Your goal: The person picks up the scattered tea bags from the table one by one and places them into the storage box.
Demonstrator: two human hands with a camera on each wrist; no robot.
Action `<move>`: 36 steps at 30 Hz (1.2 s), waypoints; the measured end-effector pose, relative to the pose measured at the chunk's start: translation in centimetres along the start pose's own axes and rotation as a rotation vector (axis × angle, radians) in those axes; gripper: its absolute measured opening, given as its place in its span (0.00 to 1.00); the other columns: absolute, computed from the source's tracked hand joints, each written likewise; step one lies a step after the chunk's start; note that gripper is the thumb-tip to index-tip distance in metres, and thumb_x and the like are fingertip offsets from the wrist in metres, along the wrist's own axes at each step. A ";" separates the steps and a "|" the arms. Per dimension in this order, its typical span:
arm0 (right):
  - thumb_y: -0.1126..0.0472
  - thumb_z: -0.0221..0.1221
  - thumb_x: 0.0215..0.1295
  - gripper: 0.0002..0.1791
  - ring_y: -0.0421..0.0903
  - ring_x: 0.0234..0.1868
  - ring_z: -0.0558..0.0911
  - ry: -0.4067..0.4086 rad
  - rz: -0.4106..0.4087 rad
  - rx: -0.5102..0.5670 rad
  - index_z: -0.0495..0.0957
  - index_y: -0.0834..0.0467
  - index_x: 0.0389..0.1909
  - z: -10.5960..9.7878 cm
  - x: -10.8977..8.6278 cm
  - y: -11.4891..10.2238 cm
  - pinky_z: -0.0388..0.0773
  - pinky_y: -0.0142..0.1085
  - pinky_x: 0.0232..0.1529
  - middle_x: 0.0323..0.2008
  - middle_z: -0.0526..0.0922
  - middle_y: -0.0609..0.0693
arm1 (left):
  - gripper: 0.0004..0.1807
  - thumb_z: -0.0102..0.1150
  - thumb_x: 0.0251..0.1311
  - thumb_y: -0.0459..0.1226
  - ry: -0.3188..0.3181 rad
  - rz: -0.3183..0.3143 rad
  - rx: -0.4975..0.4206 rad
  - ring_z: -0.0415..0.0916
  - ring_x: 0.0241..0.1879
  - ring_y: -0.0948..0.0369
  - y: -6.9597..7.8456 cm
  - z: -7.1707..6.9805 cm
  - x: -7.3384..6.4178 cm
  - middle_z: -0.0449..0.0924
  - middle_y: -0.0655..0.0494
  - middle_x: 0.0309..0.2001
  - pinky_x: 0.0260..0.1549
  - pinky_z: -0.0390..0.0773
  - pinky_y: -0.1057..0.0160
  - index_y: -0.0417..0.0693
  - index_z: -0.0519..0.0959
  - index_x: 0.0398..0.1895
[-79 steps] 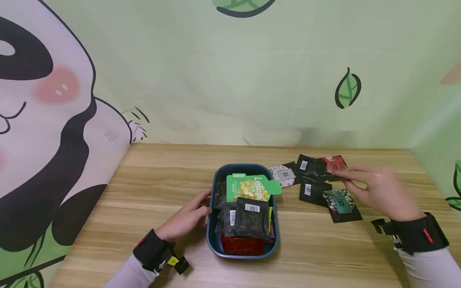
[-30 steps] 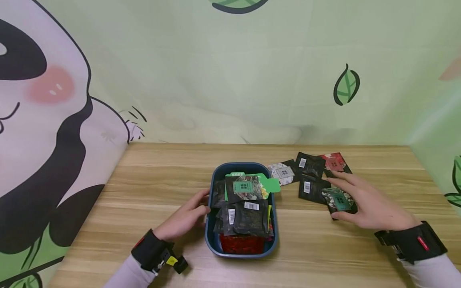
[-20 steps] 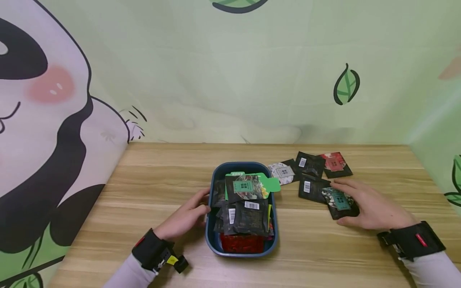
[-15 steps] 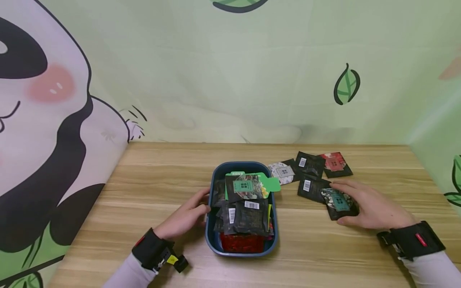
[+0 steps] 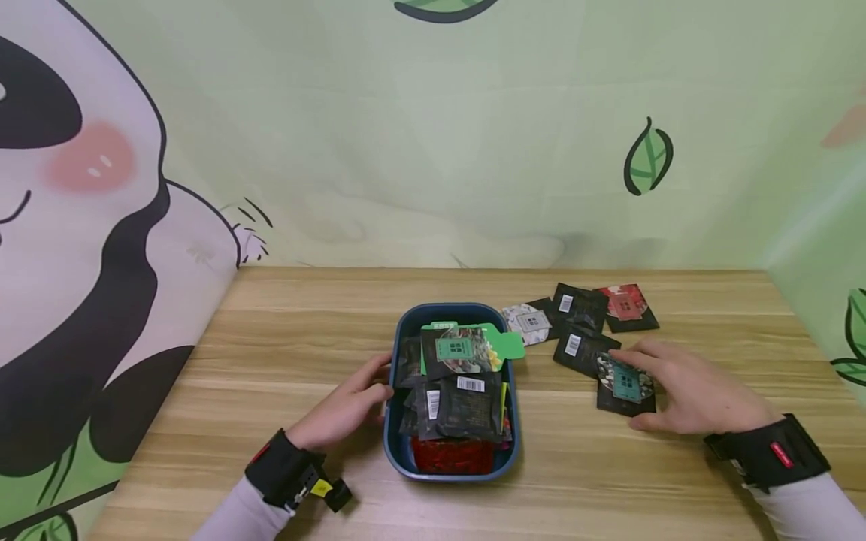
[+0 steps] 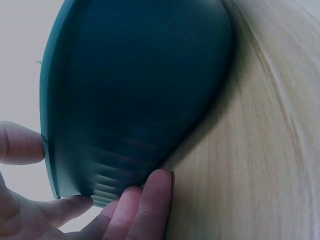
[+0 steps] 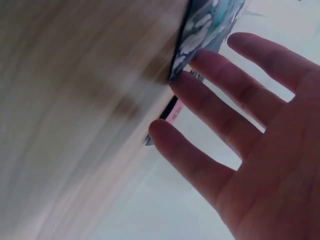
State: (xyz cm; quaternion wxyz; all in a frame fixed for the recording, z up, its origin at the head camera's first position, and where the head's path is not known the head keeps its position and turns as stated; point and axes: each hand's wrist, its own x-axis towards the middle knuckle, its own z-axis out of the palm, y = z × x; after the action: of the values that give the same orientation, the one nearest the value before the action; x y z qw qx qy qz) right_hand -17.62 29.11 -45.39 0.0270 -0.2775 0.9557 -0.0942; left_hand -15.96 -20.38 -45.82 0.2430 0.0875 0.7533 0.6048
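Note:
My left hand point(image 5: 341, 409) rests against the left side of a dark blue plastic bin point(image 5: 449, 479). In the left wrist view, its fingers touch the bin's outer wall and rim. Black sachets, a green flowered packet point(image 5: 512, 346) and a red packet point(image 5: 453, 456) fill the bin, with a teal-labelled sachet point(image 5: 455, 349) on top. On the right, my right hand point(image 5: 700, 391) has its fingertips at the edge of a flowered sachet with a teal label point(image 5: 625, 382), which lies on the table. The right wrist view shows those fingers straight and spread.
Behind the right hand lie a red-patterned sachet point(image 5: 623, 306), two black barcoded sachets, one at the back point(image 5: 580, 306) and one nearer point(image 5: 583, 350), and a white-flowered sachet point(image 5: 530, 323) beside the bin. A printed cloth wall point(image 5: 433, 165) borders the wooden table point(image 5: 304, 323).
A teal-labelled sachet has come to lie on the green packet in the bin. My right hand has moved down to the flowered sachet, which has since shifted left and turned a little.

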 end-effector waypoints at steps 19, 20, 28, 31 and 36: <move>0.42 0.74 0.37 0.46 0.43 0.46 0.73 0.039 -0.022 0.003 0.76 0.51 0.63 0.7 0.9 -0.9 0.76 0.43 0.46 0.49 0.72 0.47 | 0.34 0.44 0.70 0.39 0.016 -0.007 0.003 0.70 0.60 0.47 -0.1 0.0 0.1 0.62 0.42 0.70 0.48 0.79 0.51 0.54 0.54 0.79; 0.41 0.74 0.37 0.47 0.44 0.47 0.73 0.042 -0.016 0.008 0.75 0.51 0.64 0.8 0.9 -0.9 0.77 0.43 0.47 0.51 0.72 0.47 | 0.34 0.44 0.70 0.39 0.017 -0.008 0.004 0.70 0.60 0.47 -0.1 0.0 0.1 0.62 0.42 0.70 0.48 0.79 0.51 0.54 0.54 0.79; 0.30 0.70 0.38 0.58 0.55 0.60 0.73 0.044 0.009 0.031 0.67 0.53 0.72 0.9 0.8 -0.5 0.74 0.55 0.56 0.64 0.70 0.53 | 0.33 0.43 0.70 0.38 0.011 -0.005 0.000 0.69 0.61 0.47 0.0 0.0 0.0 0.62 0.42 0.71 0.49 0.79 0.51 0.53 0.54 0.79; 0.32 0.70 0.40 0.57 0.55 0.60 0.74 0.053 -0.002 0.028 0.67 0.54 0.72 0.9 0.9 -0.7 0.74 0.55 0.56 0.62 0.72 0.54 | 0.33 0.43 0.71 0.39 0.012 -0.007 0.005 0.70 0.60 0.47 0.0 0.0 -0.1 0.62 0.42 0.71 0.49 0.79 0.51 0.53 0.54 0.79; 0.38 0.72 0.42 0.55 0.55 0.59 0.75 0.051 0.007 0.035 0.67 0.55 0.72 0.9 1.2 -0.8 0.74 0.54 0.56 0.61 0.73 0.54 | 0.33 0.43 0.71 0.39 0.016 -0.009 0.016 0.70 0.60 0.47 0.0 -0.1 -0.1 0.62 0.42 0.71 0.49 0.79 0.51 0.54 0.54 0.79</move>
State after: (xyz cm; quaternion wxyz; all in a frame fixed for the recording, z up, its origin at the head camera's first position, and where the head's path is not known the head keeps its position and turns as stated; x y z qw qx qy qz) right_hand -18.10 27.68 -46.10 0.0079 -0.2710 0.9553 -0.1175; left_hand -15.91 -20.46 -45.81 0.2391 0.0810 0.7603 0.5985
